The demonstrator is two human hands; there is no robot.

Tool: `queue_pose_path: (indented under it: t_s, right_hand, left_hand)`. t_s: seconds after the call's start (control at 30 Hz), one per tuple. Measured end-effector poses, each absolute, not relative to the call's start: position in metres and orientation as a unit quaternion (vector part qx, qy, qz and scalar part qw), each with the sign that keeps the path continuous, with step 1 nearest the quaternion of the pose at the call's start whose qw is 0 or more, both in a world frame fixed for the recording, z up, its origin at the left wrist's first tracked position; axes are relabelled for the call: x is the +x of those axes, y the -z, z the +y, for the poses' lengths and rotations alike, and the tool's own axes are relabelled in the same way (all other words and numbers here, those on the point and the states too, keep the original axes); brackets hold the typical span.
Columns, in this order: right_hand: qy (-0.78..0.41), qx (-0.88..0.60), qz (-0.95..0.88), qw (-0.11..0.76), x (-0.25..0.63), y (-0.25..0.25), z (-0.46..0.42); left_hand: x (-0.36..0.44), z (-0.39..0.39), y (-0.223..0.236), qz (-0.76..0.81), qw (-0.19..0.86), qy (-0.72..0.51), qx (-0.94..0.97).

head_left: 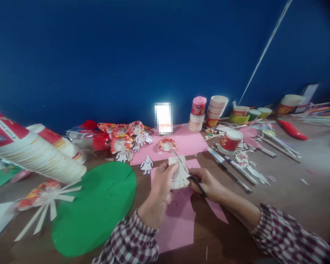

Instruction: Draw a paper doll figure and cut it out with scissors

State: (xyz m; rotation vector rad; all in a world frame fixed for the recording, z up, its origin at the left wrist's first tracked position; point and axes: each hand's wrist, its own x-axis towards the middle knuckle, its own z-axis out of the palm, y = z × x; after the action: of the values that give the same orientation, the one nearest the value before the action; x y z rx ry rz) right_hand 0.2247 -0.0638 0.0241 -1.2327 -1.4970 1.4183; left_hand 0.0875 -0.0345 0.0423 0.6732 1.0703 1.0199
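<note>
My left hand [162, 183] is closed on a pale piece of card [179, 173] with a figure outline drawn on it, held up over a pink sheet [178, 220]. My right hand [207, 183] grips small black-handled scissors [194, 179] whose blades reach into the card's upper part. Both sleeves are checked red and white. A small white cut-out figure [146, 165] lies just left of my hands.
A green paper disc [99, 205] lies at the left, beside stacked paper cups [35, 154] lying on their side. Finished paper dolls [126, 139], cup stacks [216, 108], a red cup [231, 141], pens [231, 168] and scraps crowd the table's back and right.
</note>
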Motion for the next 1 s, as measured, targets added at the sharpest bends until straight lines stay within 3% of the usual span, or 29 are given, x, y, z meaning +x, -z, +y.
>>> queue_pose_path:
  t_s: [1.0]
  right_hand:
    - [-0.559, -0.490, -0.532, 0.406, 0.215, -0.021, -0.065]
  left_hand:
    - [0.089, -0.035, -0.039, 0.420, 0.727, -0.482, 0.252]
